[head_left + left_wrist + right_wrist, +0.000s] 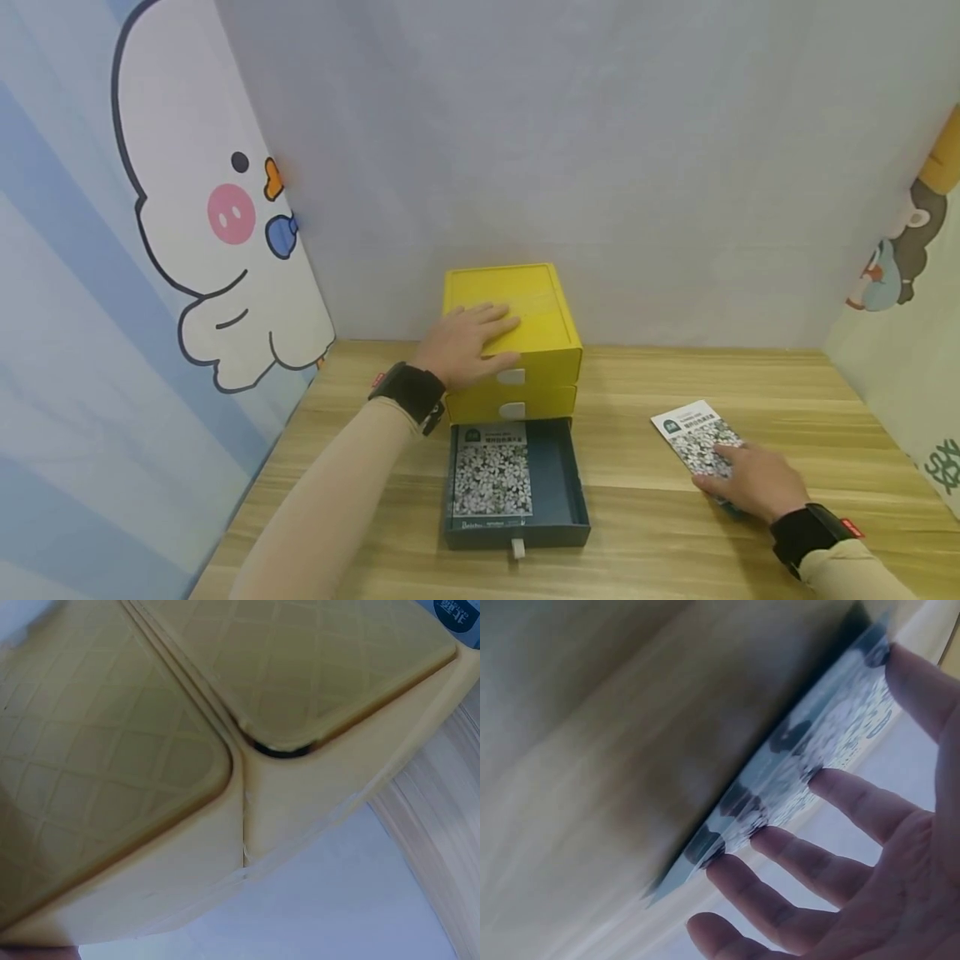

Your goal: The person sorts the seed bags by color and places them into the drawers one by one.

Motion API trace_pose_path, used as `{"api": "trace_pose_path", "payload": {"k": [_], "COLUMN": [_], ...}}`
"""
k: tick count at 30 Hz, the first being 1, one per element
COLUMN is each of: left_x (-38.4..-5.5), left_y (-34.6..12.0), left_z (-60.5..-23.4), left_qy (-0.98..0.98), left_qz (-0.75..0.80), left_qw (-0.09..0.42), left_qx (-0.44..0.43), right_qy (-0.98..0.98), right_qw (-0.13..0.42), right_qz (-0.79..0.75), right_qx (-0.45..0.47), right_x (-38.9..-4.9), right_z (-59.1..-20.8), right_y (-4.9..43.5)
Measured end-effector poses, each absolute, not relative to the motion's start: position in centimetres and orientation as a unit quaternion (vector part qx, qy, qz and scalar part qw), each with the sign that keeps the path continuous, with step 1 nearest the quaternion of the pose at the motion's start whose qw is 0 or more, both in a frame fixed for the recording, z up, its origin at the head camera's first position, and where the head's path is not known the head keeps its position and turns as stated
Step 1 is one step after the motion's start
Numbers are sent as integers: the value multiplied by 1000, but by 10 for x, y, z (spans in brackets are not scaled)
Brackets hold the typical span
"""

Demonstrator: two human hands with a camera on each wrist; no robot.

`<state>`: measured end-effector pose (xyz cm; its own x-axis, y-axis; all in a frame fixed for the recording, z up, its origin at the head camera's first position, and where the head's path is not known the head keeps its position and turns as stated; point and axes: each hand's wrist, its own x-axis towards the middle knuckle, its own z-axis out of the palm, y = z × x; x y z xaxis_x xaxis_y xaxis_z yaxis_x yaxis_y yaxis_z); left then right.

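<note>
My left hand [463, 343] rests with outstretched fingers on top of a yellow drawer box [543, 329]. In the left wrist view, the two stacked tiers of the yellow box [172, 712] show quilted side panels. A dark grey drawer [553, 471] is pulled out at the bottom; in its left part lies a flower-printed packet [493, 483]. Off to the right, my right hand [761, 482] touches a second flower-printed packet [693, 429] lying on the table. Up close in the right wrist view, spread fingertips meet the glossy packet [780, 769].
The wood-grain table [630, 533] stretches around both packets and the box. A pale grey curtain [637, 167] hangs behind. Cartoon-printed cloth [172, 125] closes the left side, and another printed panel [930, 350] stands at the right. White tabs [512, 410] mark the upper drawers.
</note>
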<state>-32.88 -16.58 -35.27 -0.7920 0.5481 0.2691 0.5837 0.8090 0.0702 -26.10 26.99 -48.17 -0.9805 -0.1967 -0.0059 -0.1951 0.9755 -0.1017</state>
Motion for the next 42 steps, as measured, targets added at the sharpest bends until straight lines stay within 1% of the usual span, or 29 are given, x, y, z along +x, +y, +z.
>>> {"api": "trace_pose_path", "payload": {"k": [22,33,42], "left_x": [-326,-328,-328], "left_y": [-165,-168,-166], "left_z": [-352,-351,-351], "left_qy": [-945,-944,-943], "left_qz": [-82,-84,-83], "left_qw": [110,115,113], "left_qx": [-298,-298,-303], "right_qy": [994,994,993], "right_qw": [12,2,-18], "right_qz": [-50,-44,-60], "right_qx": [-95,-98,-99], "right_x": [-259,-261,-258], "right_z": [-480,-486,-494], "right_y": [216,190,183]}}
